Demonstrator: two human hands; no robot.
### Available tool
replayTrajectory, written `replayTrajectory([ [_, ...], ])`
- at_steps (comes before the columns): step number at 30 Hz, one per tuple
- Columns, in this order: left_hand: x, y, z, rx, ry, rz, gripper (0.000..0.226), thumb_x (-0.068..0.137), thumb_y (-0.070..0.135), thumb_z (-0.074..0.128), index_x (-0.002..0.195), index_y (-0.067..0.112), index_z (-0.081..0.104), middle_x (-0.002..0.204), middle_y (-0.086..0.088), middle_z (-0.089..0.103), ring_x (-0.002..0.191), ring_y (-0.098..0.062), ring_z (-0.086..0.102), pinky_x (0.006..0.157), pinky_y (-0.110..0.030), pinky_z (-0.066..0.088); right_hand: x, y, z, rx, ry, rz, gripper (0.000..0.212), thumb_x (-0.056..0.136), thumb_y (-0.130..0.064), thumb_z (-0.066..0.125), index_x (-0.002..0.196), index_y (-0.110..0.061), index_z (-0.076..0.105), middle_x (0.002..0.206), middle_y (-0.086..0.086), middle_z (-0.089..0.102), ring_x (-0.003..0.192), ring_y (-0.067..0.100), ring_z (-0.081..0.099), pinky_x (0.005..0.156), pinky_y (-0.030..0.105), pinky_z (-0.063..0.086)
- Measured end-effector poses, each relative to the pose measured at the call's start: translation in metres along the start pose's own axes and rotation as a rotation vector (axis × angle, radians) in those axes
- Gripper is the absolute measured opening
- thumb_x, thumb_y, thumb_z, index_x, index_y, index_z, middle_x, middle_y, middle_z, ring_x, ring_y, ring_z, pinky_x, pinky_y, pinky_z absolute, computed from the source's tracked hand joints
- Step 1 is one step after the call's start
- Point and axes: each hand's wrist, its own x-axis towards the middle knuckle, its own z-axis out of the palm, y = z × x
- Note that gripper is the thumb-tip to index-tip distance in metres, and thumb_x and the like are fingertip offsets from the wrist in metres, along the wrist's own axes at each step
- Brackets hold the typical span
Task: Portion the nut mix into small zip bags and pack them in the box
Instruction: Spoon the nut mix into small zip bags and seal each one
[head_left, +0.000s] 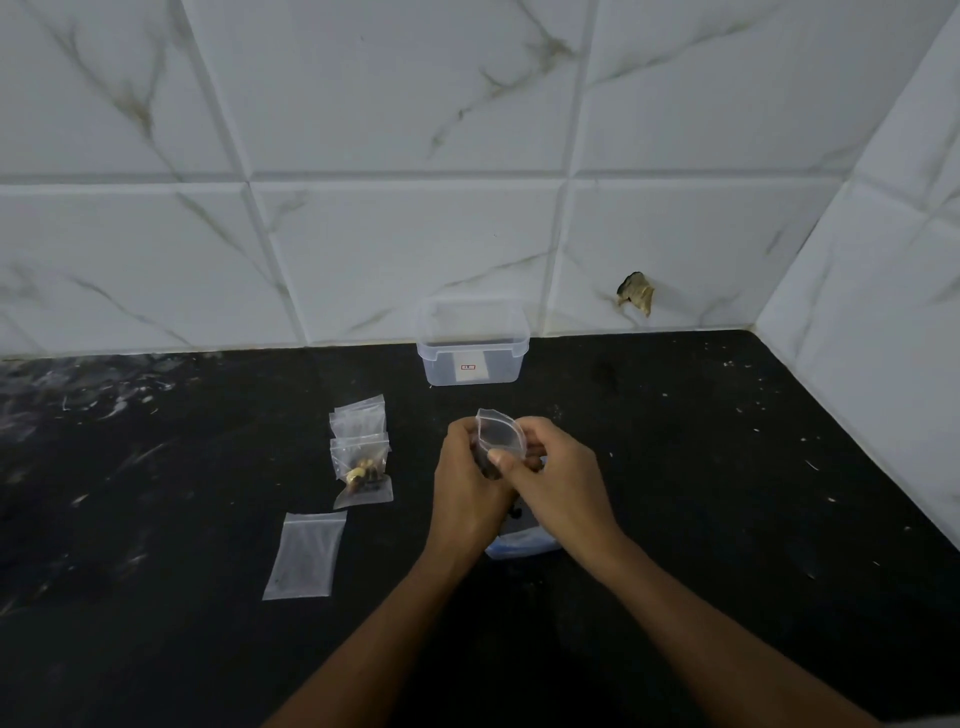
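Both hands grasp small zip bag (500, 435): left hand (467, 483) curled round body, right hand (561, 478) pinching mouth open, above black counter (727, 519). Judgement: keep mouth wide, bag upright while filling, seal fully. Filled bag (363, 470) lies left; clear box (471, 345) waits behind, apart.

black counter (727, 519) | clear box (471, 347) | filled zip bag (363, 470) | empty zip bag (306, 555)

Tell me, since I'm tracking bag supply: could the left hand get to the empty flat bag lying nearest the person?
Probably yes: bare counter lies between left hand and empty bag, but it grips the open bag now.
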Motion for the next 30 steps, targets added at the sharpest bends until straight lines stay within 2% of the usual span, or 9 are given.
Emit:
replayTrajectory([
  [2,-0.001,0.000,0.000,-0.002,-0.012,0.013,0.050,0.079,0.022,0.079,0.113,0.038,0.045,0.114,0.006,0.062,0.099,-0.002,0.064,0.076,-0.016,0.054,0.002,-0.004,-0.002,0.006,0.038,-0.039,0.013,0.091,-0.026,0.064,0.103,-0.024,0.064,0.093,-0.012,0.065,0.086,-0.001,0.061,0.077,0.017,0.051],
  [4,-0.003,0.003,-0.003,0.001,-0.034,0.014,0.052,0.080,0.024,0.078,0.109,0.045,0.041,0.115,0.006,0.061,0.102,-0.003,0.064,0.080,-0.019,0.055,0.004,-0.002,-0.006,-0.001,0.061,-0.082,0.006,0.093,-0.021,0.061,0.096,-0.024,0.065,0.085,-0.012,0.063,0.081,-0.001,0.062,0.069,0.013,0.050],
  [7,-0.006,0.008,-0.011,-0.050,-0.106,0.017,0.045,0.085,0.022,0.074,0.110,0.041,0.043,0.110,0.007,0.062,0.099,0.002,0.063,0.075,-0.013,0.052,0.007,0.002,-0.013,0.010,0.033,-0.109,0.009,0.093,-0.015,0.060,0.095,-0.020,0.068,0.083,-0.014,0.063,0.080,-0.003,0.062,0.068,0.010,0.049],
  [11,0.000,0.006,-0.023,-0.143,-0.130,0.009,0.022,0.094,0.018,0.063,0.114,0.025,0.058,0.104,0.003,0.069,0.100,-0.013,0.067,0.084,-0.030,0.056,0.012,0.004,-0.025,0.034,-0.014,-0.131,0.009,0.091,-0.014,0.063,0.092,-0.020,0.070,0.082,-0.014,0.066,0.082,-0.004,0.062,0.069,0.008,0.048],
  [14,0.007,0.010,-0.029,-0.183,-0.105,0.015,0.010,0.096,0.011,0.058,0.102,0.015,0.064,0.093,0.000,0.071,0.090,-0.016,0.069,0.079,-0.030,0.057,0.014,0.004,-0.030,0.069,-0.072,-0.136,0.010,0.091,-0.013,0.063,0.089,-0.019,0.071,0.080,-0.009,0.069,0.077,0.001,0.065,0.068,0.013,0.050],
  [18,0.013,0.013,-0.031,-0.205,-0.080,-0.007,0.011,0.095,0.011,0.059,0.090,0.015,0.068,0.085,-0.004,0.071,0.081,-0.017,0.068,0.074,-0.032,0.057,0.015,0.000,-0.034,0.124,-0.155,-0.129,0.010,0.091,-0.012,0.063,0.095,-0.019,0.070,0.086,-0.006,0.071,0.082,0.005,0.067,0.072,0.019,0.054],
  [22,0.012,0.016,-0.028,-0.218,-0.086,-0.024,0.012,0.096,0.009,0.058,0.090,0.013,0.068,0.084,-0.006,0.072,0.078,-0.016,0.069,0.071,-0.029,0.056,0.016,-0.006,-0.032,0.131,-0.158,-0.162,0.008,0.087,-0.014,0.069,0.094,-0.017,0.070,0.085,-0.005,0.070,0.081,0.003,0.066,0.072,0.016,0.053],
  [27,0.010,0.019,-0.028,-0.192,-0.109,-0.005,0.012,0.095,0.012,0.059,0.089,0.017,0.068,0.088,-0.006,0.071,0.084,-0.019,0.069,0.074,-0.030,0.058,0.020,-0.006,-0.033,0.033,-0.133,-0.198,0.005,0.089,-0.013,0.066,0.089,-0.015,0.071,0.082,-0.005,0.068,0.078,0.004,0.064,0.069,0.015,0.049],
  [30,0.009,0.022,-0.028,-0.191,-0.124,0.006,0.009,0.093,0.008,0.061,0.090,0.015,0.067,0.085,-0.001,0.070,0.080,-0.011,0.068,0.072,-0.023,0.056,0.020,-0.006,-0.035,0.020,-0.159,-0.226,0.008,0.089,-0.013,0.065,0.087,-0.015,0.072,0.079,-0.007,0.069,0.076,0.003,0.064,0.068,0.016,0.049],
])
